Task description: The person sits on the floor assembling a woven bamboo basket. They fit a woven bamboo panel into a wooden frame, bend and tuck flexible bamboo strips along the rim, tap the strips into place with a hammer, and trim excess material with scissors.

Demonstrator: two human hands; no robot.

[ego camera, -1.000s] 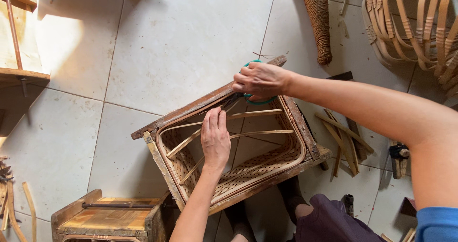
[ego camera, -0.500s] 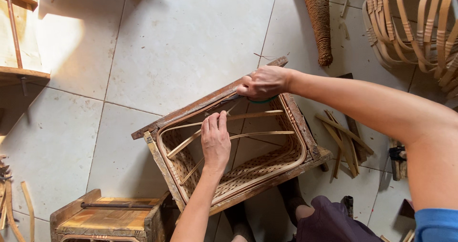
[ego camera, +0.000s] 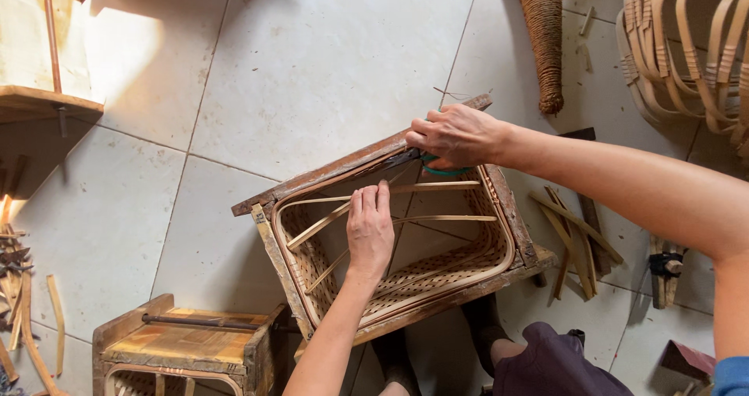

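— Beneath my left hand [ego camera: 370, 232] sits the woven basket [ego camera: 406, 240] in its wooden mould frame [ego camera: 328, 174]. Left grip is apart, fingers flat on a loose cane strip [ego camera: 320, 220] lying across the opening.

— And how far along does the weave look?

— Bottom and side walls look woven already. Around the rim I'd say finishing is left: several strips lie unfixed across the mouth.

— Right side?

— Beyond the left grip, my right hand [ego camera: 456, 137] is at the far rim, grip clamped on a green-handled cutter [ego camera: 437, 166], dark tip along the frame edge.

— Any change from a second ago?

— Right hand has slid a little further along the rim; left hand stays pressed where it was. Past the right grip, spare cane sticks [ego camera: 573, 224] lie on the tiled floor [ego camera: 312, 60].
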